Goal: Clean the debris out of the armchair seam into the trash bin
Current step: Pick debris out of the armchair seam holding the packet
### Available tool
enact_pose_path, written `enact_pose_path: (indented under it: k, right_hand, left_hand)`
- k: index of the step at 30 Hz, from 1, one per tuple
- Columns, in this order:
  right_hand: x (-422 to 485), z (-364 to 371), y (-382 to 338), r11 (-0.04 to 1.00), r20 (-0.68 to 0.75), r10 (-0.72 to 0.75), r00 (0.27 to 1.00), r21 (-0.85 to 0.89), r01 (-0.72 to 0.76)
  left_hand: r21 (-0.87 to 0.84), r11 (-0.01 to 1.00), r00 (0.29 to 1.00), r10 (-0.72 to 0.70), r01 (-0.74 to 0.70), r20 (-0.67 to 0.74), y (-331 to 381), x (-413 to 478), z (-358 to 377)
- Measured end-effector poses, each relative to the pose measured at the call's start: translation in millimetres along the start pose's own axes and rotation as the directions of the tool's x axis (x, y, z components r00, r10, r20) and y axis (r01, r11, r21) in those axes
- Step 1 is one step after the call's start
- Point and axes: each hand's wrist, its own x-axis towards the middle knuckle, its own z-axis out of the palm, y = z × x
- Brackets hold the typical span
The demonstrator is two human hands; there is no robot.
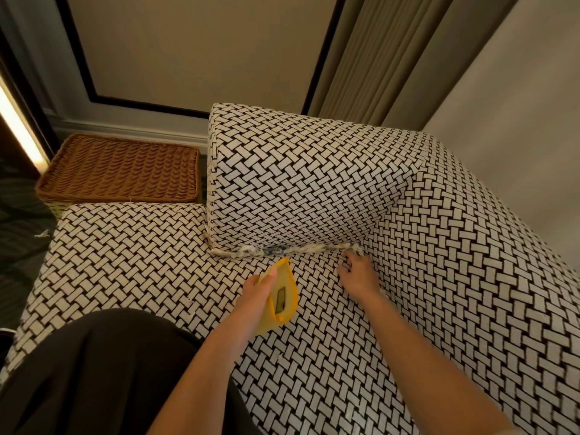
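Head view: left hand [255, 298] grips yellow dustpan [291, 285], its label [280, 300] unreadable.

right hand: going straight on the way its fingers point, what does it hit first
Probably the debris lying just ahead of the right hand, then the upright cushion behind it.

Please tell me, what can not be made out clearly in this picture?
Head view, bluish piece in the seam: too small to identify.
Head view, label on the yellow item held by the left hand: blurred.
Head view, right hand: its own curled fingers hide whether it pinches anything.
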Motion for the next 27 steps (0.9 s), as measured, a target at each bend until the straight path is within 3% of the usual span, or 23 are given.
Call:
enact_pose_path:
  k: [2,7,11,14,19,24,27]
  right_hand:
    - [10.7,-4.6,-0.1,0.999,0.032,0.014,0.999,-0.047,-0.013]
    - [28.9,-18.1,-6.8,0.993,0.111,0.038,0.993,-0.113,-0.025]
    - [38.9,-21.1,-11.3,0.990,0.157,0.107,0.982,-0.109,-0.090]
    - [43.1,-24.4,-16.0,0.985,0.209,0.171,0.963,-0.076,-0.158]
    - [50.4,-28.9,-25.3,0.977,0.294,0.213,0.932,-0.086,-0.196]
    - [50.5,-27.9,-24.6,0.975,0.263,0.201,0.944,-0.145,-0.167]
    - [50.3,-19.4,-14.7,0.990,0.131,0.122,0.984,-0.088,-0.111]
  left_hand:
    - [-0.006,1.000,1.000,0.001,-0.001,-0.009,-0.2,-7.5,-3.7]
    - [-0.142,0.984,0.957,0.144,-0.111,0.253,-16.4,-54.8,-23.2]
    - [-0.124,0.989,0.972,0.108,-0.084,0.207,-12.5,-38.2,-17.7]
    - [-0.122,0.992,0.999,-0.036,0.039,0.029,0.1,-10.3,-4.9]
    - [-0.112,0.994,0.996,0.008,0.001,0.084,-6.5,-3.5,-1.9]
    - [-0.083,0.996,0.999,-0.029,0.032,0.035,-0.5,-0.3,-1.3]
    - [-0.063,0.998,0.999,0.005,-0.002,0.053,-3.9,0.7,0.2]
